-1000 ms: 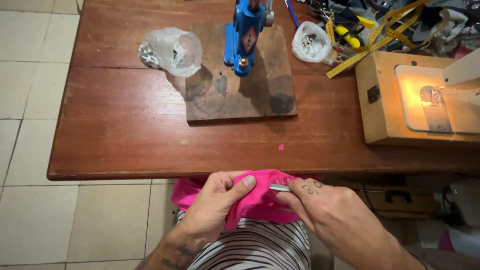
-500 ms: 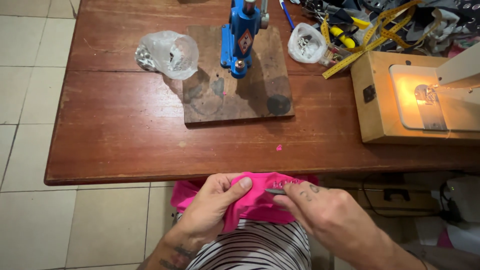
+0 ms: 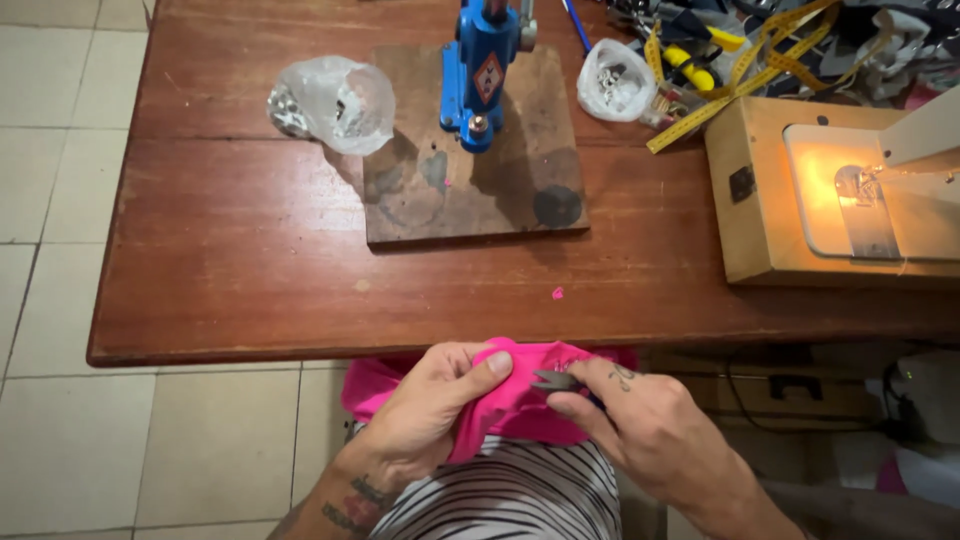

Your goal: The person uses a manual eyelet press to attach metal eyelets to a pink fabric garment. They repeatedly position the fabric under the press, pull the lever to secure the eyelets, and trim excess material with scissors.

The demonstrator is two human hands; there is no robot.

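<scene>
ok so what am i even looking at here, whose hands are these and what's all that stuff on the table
This is one picture from a camera worn on a person's head, looking down at their own two bare hands and lap. No robot is involved.

The left hand pinches a fold of bright pink fabric. The right hand holds a small grey metal snipping tool against that fabric.

In front is a reddish-brown wooden table. On it stands a blue hand press mounted on a square wooden board. Either side of it lies a clear plastic bag of small metal parts, one left, one right. A yellow measuring tape lies near a sewing machine with its lamp lit. A tiny pink scrap sits on the table's near side.
</scene>
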